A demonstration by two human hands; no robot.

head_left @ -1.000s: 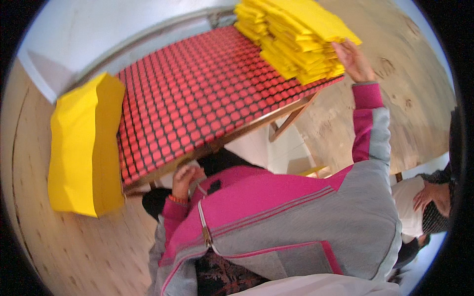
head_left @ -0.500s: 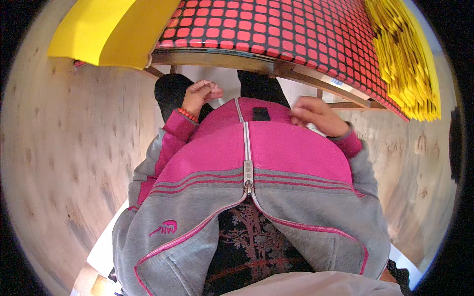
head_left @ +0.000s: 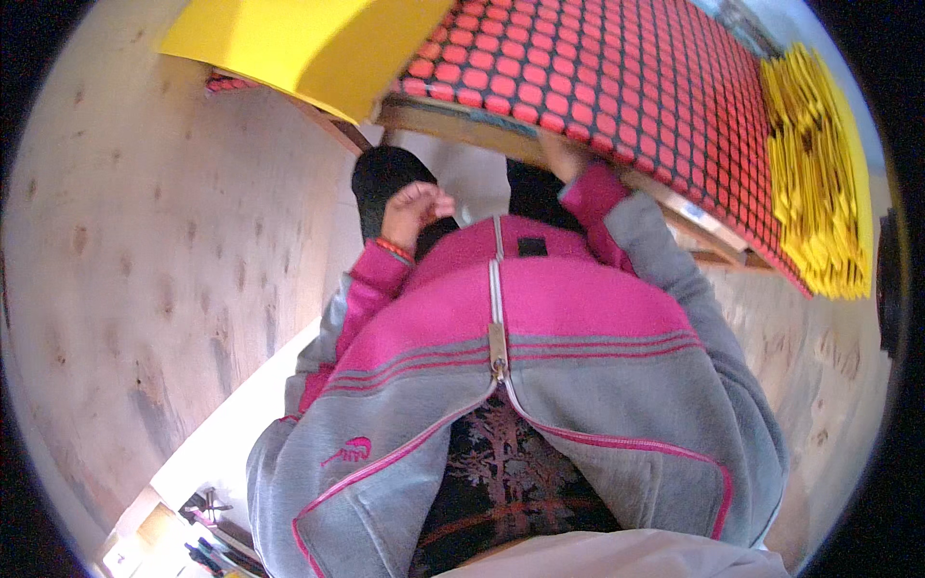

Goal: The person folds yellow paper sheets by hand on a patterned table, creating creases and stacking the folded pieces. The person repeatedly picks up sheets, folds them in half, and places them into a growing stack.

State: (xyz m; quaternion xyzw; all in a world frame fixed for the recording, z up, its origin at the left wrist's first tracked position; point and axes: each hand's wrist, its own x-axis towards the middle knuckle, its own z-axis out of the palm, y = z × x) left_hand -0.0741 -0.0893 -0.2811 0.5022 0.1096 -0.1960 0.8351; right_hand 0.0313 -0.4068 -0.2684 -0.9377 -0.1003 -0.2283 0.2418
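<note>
Fingers of my left hand (head_left: 416, 204) curl loosely, empty, while my right hand (head_left: 562, 154) hides under the table edge (head_left: 462, 120), grip unreadable, risking a bump.

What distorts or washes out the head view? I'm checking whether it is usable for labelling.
Head view: fisheye bending curves the table edge and leaves a black rim; sunlight glares on the yellow sheet, partly shaded at its right; the yellow stack sits squeezed near the rim; the left hand is fairly sharp, the right hand half hidden under the table edge.
</note>
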